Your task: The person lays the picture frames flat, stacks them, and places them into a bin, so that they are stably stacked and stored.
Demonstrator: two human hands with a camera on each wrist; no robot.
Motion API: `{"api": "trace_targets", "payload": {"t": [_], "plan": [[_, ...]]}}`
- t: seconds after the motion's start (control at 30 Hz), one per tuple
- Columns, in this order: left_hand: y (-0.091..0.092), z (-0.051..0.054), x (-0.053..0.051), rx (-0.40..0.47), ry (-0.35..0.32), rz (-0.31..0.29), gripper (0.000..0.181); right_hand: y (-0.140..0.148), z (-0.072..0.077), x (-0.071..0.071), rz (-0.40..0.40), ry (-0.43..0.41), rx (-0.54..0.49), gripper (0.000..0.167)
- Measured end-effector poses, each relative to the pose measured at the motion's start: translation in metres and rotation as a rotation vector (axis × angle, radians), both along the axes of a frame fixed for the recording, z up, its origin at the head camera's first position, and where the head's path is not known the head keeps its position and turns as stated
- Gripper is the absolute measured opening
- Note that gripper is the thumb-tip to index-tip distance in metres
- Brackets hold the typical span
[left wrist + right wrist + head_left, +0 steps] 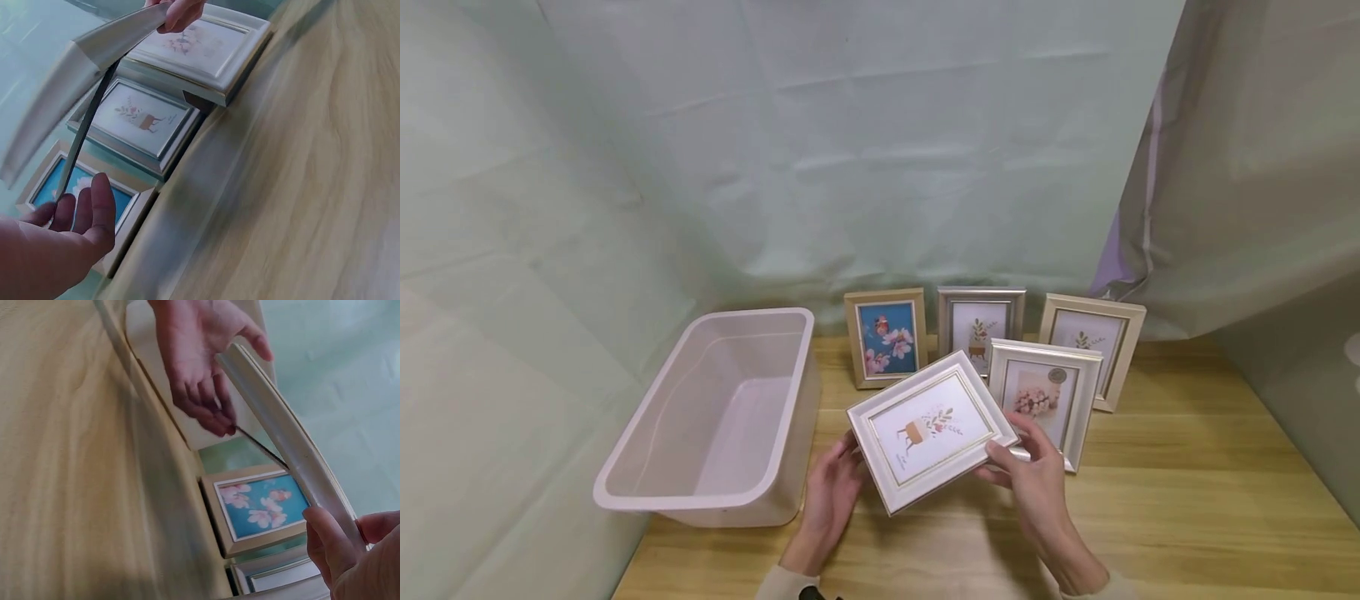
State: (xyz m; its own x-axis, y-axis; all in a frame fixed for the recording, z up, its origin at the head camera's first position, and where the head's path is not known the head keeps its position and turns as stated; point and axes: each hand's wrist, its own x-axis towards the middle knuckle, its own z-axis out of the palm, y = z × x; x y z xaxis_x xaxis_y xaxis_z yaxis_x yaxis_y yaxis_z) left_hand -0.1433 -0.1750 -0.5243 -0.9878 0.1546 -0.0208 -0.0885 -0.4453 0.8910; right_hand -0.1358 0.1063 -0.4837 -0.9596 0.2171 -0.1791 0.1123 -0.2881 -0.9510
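Observation:
A white picture frame with a plant-pot print is held tilted above the wooden table. My right hand pinches its right edge, thumb on the front and fingers behind. Beneath its left side is my left hand, partly hidden by the frame in the head view. In the left wrist view, the thin dark back stand slants out from the frame, and my left hand pinches its lower end with the fingertips. The right wrist view shows the same stand angled away from the frame's back.
A white plastic bin stands at the left. Behind the held frame, a tan frame with a blue flower picture, a silver frame, a beige frame and a white frame with pink flowers stand upright. Pale sheeting hangs behind.

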Motion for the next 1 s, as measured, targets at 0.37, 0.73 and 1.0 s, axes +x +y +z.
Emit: {"api": "trace_targets", "payload": {"t": [0.37,0.73,1.0], "plan": [[-0.003,0.006,0.014,-0.396,0.222,0.103,0.085,-0.005,-0.011,0.008,-0.021,-0.048,-0.028,0.064],[0.001,0.006,0.016,-0.953,0.279,0.077,0.145,-0.009,-0.02,0.011,0.021,-0.05,-0.021,0.067],[0.0,-0.001,0.007,-0.953,0.264,0.113,0.14,-0.01,-0.026,0.012,0.069,-0.07,0.102,0.08]]}}
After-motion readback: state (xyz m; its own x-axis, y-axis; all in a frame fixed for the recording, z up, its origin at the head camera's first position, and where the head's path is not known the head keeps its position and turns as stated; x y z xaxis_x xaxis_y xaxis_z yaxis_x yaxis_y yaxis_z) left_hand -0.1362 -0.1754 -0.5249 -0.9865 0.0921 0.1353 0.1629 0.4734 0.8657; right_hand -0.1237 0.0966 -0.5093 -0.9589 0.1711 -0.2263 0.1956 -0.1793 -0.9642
